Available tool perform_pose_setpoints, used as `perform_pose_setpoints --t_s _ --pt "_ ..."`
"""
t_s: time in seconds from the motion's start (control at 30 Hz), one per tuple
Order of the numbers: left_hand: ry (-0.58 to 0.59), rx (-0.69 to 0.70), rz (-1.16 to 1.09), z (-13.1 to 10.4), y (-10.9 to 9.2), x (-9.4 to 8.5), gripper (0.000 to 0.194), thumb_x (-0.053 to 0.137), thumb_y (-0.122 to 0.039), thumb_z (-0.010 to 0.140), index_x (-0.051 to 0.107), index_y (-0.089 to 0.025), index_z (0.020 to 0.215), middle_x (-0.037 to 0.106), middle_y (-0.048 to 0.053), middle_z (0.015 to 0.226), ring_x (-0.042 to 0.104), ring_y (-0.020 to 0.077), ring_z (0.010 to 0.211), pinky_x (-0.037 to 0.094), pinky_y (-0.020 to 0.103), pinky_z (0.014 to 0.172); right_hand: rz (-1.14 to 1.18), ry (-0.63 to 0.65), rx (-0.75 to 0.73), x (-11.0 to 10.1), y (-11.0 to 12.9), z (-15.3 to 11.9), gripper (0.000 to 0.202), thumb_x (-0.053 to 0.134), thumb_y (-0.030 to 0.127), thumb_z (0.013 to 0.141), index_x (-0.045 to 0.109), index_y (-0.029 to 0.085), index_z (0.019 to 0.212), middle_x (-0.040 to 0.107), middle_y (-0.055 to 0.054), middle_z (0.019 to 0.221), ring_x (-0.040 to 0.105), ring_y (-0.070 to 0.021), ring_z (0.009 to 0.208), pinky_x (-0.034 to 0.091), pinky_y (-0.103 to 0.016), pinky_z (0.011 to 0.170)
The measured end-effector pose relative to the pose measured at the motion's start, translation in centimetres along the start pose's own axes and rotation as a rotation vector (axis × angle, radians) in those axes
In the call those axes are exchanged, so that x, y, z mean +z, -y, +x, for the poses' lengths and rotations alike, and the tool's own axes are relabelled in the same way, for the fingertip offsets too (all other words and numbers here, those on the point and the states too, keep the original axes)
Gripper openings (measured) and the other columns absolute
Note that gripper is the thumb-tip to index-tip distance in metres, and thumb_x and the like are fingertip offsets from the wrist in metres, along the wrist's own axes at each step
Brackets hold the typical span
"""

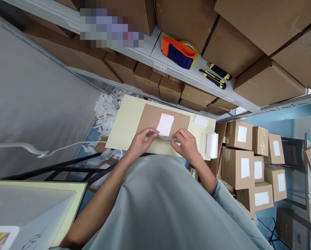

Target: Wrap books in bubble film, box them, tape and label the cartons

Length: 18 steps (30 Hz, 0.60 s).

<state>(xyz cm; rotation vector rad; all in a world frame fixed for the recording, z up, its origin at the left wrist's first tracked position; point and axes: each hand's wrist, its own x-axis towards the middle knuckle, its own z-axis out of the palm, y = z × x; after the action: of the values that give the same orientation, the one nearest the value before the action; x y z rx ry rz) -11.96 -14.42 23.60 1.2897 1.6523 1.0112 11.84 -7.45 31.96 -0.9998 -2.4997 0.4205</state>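
Observation:
A white paper label [166,124] with a small orange mark lies over a flat-topped brown cardboard box [147,119] on the pale yellow table. My left hand [143,141] pinches the label's near left corner between thumb and fingers. At the near right corner, the thumb and fingers of my right hand [184,143] are pinched together on the label's edge. The label's near edge looks slightly lifted. To the right of the box are a small white slip [201,121] and a white roll of labels [212,146].
A shelf above holds an orange and blue tape dispenser [180,53], two utility knives [215,78] and cardboard boxes. Labelled boxes [237,163] are stacked at the right. Paper scraps [106,116] pile up left of the table [121,118]. A white cable [77,143] hangs at left.

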Motion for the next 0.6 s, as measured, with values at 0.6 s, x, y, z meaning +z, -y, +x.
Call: perform_pose_setpoints --t_s 0.6 --pt "0.19 0.164 0.103 6.0 4.2 -1.9 0.037 0.065 -0.06 0.098 0.078 -0.024 0.097 0.076 0.009 0.108 0.069 0.0305 0.114 0.052 0.048 0.112 0.051 0.567 0.165 -0.5 -2.9 11.5 0.02 0.063 0.008 0.091 0.081 0.016 0.092 0.077 -0.007 0.101 0.065 -0.0192 0.085 0.038 -0.029 0.074"
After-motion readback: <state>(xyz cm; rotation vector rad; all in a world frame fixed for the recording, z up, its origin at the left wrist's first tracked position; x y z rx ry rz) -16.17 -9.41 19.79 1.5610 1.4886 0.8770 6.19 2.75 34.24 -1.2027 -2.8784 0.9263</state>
